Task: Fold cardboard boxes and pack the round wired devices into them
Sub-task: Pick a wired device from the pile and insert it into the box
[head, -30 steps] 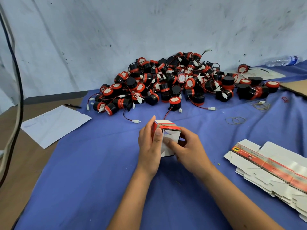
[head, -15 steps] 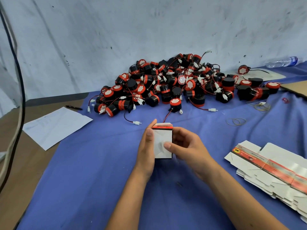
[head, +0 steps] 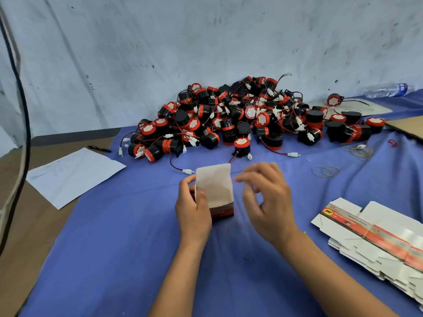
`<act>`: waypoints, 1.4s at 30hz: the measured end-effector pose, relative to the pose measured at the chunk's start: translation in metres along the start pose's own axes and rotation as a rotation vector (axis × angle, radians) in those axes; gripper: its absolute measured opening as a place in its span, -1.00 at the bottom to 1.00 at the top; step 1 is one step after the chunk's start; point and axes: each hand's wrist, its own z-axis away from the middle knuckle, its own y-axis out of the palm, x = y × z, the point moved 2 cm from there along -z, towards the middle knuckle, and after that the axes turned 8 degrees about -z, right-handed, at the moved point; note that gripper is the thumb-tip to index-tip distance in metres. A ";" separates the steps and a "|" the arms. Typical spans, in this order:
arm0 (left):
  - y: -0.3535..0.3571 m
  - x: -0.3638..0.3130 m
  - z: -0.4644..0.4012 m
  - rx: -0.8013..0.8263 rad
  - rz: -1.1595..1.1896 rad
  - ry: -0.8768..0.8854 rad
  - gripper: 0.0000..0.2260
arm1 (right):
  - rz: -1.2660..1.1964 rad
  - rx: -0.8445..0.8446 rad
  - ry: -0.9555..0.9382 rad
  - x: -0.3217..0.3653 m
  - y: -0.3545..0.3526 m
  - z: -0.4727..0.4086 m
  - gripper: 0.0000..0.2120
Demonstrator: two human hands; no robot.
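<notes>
L hand (head: pixel 193 208) clamped on box (head: pixel 215 191), upright on cloth at 6 o'clock of device pile (head: pixel 247 120) | R hand (head: pixel 266 197) just off box at 3 o'clock, fingers loosely curled, empty | risk: one-hand hold, flap may spring, box may tip.

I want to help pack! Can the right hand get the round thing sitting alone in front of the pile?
Probably yes: the right hand holds nothing, and only bare blue cloth lies between it and that round device.
</notes>
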 end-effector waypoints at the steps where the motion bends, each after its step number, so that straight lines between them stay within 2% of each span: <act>1: 0.000 0.001 -0.001 -0.014 -0.013 -0.004 -0.77 | 0.044 -0.046 0.090 -0.012 0.004 -0.012 -0.82; 3: 0.003 0.001 -0.002 -0.012 -0.038 0.003 -0.77 | 0.185 0.060 0.318 -0.047 0.018 -0.036 -0.84; 5: 0.005 0.002 -0.002 0.001 -0.055 0.016 -0.75 | 0.372 0.287 0.469 -0.086 0.036 -0.060 -0.67; 8: 0.009 0.002 -0.002 0.021 -0.050 0.033 -0.74 | 0.658 0.596 0.393 -0.122 0.053 -0.098 -0.29; 10: 0.011 0.002 -0.002 0.035 -0.027 0.032 -0.77 | 0.750 0.821 0.281 -0.137 0.064 -0.119 -0.13; 12: 0.012 0.003 -0.002 0.042 -0.013 0.037 -0.75 | 0.801 1.024 0.253 -0.143 0.068 -0.132 -0.15; 14: 0.013 0.006 -0.004 0.032 -0.006 0.030 -0.75 | 0.845 1.127 0.275 -0.139 0.068 -0.137 -0.36; 16: 0.012 0.008 -0.006 0.011 -0.035 0.003 -0.71 | 0.935 1.084 0.283 -0.124 0.064 -0.134 -0.66; 18: 0.010 0.008 -0.008 -0.019 -0.080 0.007 -0.68 | 0.995 1.066 0.263 -0.105 0.058 -0.124 -0.75; 20: 0.008 0.006 -0.007 -0.062 -0.116 0.018 -0.66 | 0.963 0.995 0.294 -0.082 0.045 -0.107 -0.62; 23: 0.003 0.004 -0.005 -0.117 -0.140 -0.019 -0.66 | 0.828 0.761 0.476 -0.056 0.016 -0.079 -0.32; 26: -0.003 0.003 -0.002 -0.119 -0.148 -0.044 -0.69 | 0.575 0.580 0.577 -0.043 -0.016 -0.057 -0.29; 28: -0.005 0.003 0.000 -0.109 -0.136 -0.054 -0.68 | 0.385 0.640 0.519 -0.034 -0.031 -0.045 -0.32; 30: -0.007 0.002 0.002 -0.096 -0.098 -0.059 -0.68 | 0.370 0.845 0.335 -0.025 -0.031 -0.033 -0.24; 32: -0.008 0.000 0.004 -0.059 -0.056 -0.059 -0.73 | 0.391 0.935 0.247 -0.026 -0.022 -0.023 -0.21; 34: -0.008 -0.001 0.005 -0.014 -0.001 -0.062 -0.82 | 0.357 0.865 0.259 -0.028 -0.014 -0.017 -0.32; 37: -0.009 -0.004 0.005 0.019 0.045 -0.068 -0.72 | 0.397 0.767 0.241 -0.027 -0.007 -0.013 -0.48; 39: -0.009 -0.005 0.005 0.029 0.051 -0.066 -0.75 | 0.483 0.725 0.264 -0.027 -0.004 -0.008 -0.52; 40: -0.009 -0.005 0.005 0.034 0.048 -0.067 -0.75 | 0.454 0.692 0.336 -0.027 -0.005 -0.007 -0.54; 42: -0.008 -0.003 0.004 0.047 0.040 -0.072 -0.70 | 0.216 0.564 0.543 -0.025 -0.012 -0.007 -0.60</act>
